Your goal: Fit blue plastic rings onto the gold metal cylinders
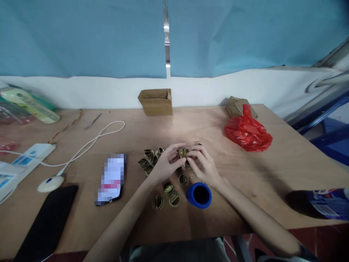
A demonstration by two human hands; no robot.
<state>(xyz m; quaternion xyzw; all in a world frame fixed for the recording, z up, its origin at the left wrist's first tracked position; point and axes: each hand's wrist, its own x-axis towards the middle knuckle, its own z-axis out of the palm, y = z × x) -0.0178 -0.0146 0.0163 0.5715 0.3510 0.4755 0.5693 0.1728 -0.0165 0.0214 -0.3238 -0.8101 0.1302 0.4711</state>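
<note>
Between my hands, over the middle of the table, is a small round brass-coloured metal piece (183,153) with a bar across its inside. My left hand (165,164) grips it from the left between thumb and fingers. Curled in from the right, my right hand (206,168) has its fingertips pinched at the piece's right side; a small thin thing at the tips is too blurred to name. Similar metal pieces lie in a cluster (148,160) left of my left hand. Several more pieces (175,199) rest below my hands, next to an open blue cylinder (193,198).
A lit phone (113,178), a dark phone-like slab (49,222) and a white cable (92,140) with a power strip (29,163) are at left. Behind stands an open cardboard box (156,105). A red plastic bag (248,133) and a dark bottle (321,203) are at right.
</note>
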